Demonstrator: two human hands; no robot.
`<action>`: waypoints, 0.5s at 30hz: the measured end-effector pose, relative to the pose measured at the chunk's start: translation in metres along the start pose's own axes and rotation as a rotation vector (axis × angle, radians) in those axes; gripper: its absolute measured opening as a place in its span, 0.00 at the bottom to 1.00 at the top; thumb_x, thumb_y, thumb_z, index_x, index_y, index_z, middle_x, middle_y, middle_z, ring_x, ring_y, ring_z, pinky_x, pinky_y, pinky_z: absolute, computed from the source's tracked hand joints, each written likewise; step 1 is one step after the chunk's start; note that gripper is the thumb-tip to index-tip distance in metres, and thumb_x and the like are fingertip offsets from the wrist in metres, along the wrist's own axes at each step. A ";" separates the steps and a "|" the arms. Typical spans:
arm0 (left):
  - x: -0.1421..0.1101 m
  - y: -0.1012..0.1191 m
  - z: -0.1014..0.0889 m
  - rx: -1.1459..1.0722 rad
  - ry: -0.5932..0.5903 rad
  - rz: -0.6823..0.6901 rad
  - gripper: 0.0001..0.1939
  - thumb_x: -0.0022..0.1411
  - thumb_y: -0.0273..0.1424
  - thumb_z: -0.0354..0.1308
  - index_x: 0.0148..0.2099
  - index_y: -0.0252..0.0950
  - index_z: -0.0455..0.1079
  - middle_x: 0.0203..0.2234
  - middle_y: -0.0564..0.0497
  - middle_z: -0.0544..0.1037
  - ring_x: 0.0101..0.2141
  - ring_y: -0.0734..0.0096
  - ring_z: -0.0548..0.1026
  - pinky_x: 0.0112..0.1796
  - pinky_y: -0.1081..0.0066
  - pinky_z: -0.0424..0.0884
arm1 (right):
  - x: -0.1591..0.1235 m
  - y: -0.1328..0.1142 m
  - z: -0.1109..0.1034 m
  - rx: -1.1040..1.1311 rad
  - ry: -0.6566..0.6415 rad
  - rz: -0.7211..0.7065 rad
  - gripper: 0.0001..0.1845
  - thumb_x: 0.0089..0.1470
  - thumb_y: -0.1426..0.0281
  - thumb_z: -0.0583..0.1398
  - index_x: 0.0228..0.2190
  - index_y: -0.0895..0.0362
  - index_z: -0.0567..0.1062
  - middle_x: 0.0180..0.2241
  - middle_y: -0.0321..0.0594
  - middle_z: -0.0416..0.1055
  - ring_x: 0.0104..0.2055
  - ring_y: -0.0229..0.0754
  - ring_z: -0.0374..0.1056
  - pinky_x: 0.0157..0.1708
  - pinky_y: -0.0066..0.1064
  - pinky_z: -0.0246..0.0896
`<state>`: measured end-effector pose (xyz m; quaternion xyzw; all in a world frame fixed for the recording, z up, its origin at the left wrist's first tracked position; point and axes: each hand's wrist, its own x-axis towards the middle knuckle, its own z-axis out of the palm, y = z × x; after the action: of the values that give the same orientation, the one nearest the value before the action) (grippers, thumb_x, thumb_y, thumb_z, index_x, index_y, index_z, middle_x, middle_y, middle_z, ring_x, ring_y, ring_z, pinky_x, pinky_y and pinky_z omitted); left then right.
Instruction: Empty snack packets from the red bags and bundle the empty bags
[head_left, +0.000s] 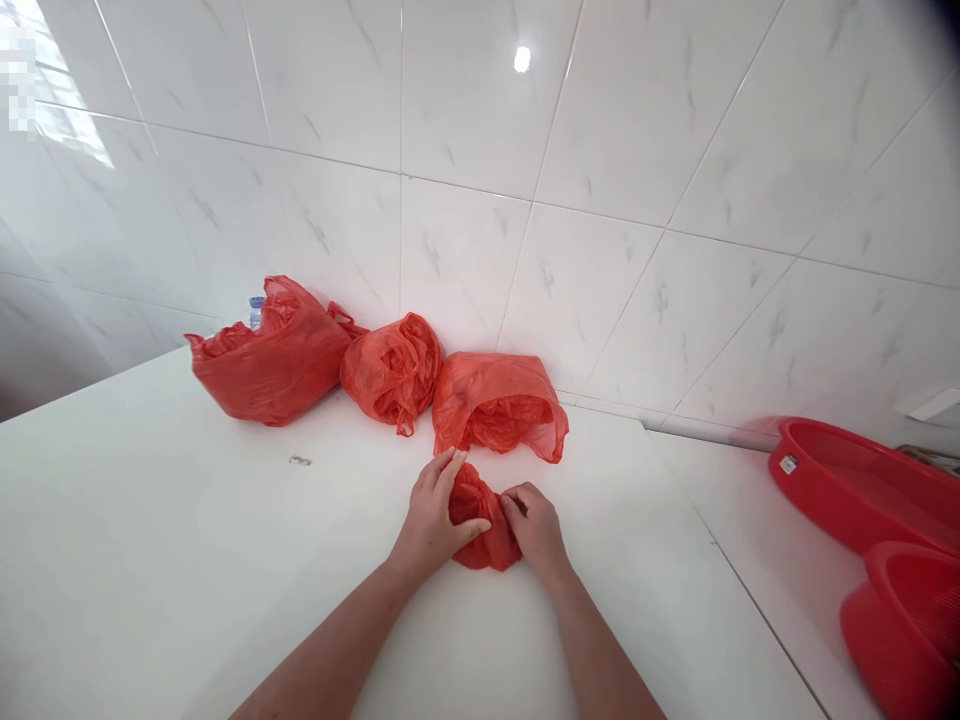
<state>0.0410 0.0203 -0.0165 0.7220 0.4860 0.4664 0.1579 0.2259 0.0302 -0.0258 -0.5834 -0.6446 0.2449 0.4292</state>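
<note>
A small red plastic bag (491, 535) lies bunched on the white table between my hands. My left hand (435, 510) rests against its left side, fingers stretched out and thumb apart over the bag's top. With thumb and fingers pinched together, my right hand (534, 525) grips the bag's right edge. What is inside this bag, if anything, is hidden. Just beyond my fingers, a larger red plastic bag (499, 375) lies on its side with its mouth towards me, crumpled red plastic showing within.
Against the tiled wall sit a round, bundled red bag (390, 370) and a bulky red bag (270, 370). A bottle with a blue cap (256, 312) shows behind the latter. A small scrap (300, 461) lies on the white table (187, 560). Red plastic basins (832, 500) stand at the right.
</note>
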 end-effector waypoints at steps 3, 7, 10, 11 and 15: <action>0.001 -0.010 -0.002 -0.008 -0.079 -0.149 0.28 0.49 0.31 0.61 0.54 0.43 0.64 0.46 0.48 0.72 0.46 0.58 0.70 0.48 0.58 0.66 | -0.002 -0.002 0.002 0.032 -0.002 -0.014 0.10 0.52 0.65 0.54 0.24 0.53 0.72 0.29 0.36 0.71 0.31 0.40 0.66 0.33 0.31 0.60; 0.005 -0.027 -0.021 -0.148 0.106 -0.364 0.14 0.54 0.35 0.56 0.44 0.42 0.69 0.36 0.51 0.76 0.35 0.65 0.74 0.39 0.65 0.71 | -0.001 0.002 0.000 0.043 0.037 0.009 0.11 0.54 0.63 0.52 0.27 0.54 0.72 0.29 0.37 0.71 0.31 0.41 0.66 0.32 0.31 0.61; 0.005 -0.042 -0.048 -0.138 0.420 -0.487 0.16 0.53 0.39 0.58 0.44 0.40 0.68 0.34 0.52 0.76 0.34 0.66 0.74 0.39 0.66 0.71 | 0.001 0.004 0.003 0.009 0.057 0.008 0.10 0.53 0.64 0.52 0.28 0.53 0.72 0.31 0.37 0.71 0.32 0.41 0.66 0.33 0.32 0.61; 0.005 -0.047 -0.058 -0.106 0.528 -0.512 0.17 0.53 0.40 0.58 0.44 0.40 0.68 0.35 0.51 0.75 0.35 0.65 0.74 0.40 0.65 0.71 | 0.002 0.004 0.005 -0.006 0.065 0.003 0.10 0.52 0.65 0.53 0.28 0.53 0.72 0.33 0.37 0.71 0.32 0.41 0.66 0.33 0.32 0.61; 0.003 -0.067 -0.095 0.037 0.900 -0.522 0.25 0.53 0.40 0.58 0.51 0.35 0.64 0.44 0.45 0.71 0.42 0.60 0.70 0.46 0.59 0.67 | 0.010 0.003 0.017 -0.068 0.098 -0.046 0.12 0.50 0.69 0.53 0.36 0.52 0.73 0.41 0.40 0.67 0.38 0.43 0.66 0.39 0.37 0.62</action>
<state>-0.0746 0.0337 -0.0114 0.3072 0.6779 0.6671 0.0316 0.2135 0.0435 -0.0345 -0.5937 -0.6440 0.1841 0.4459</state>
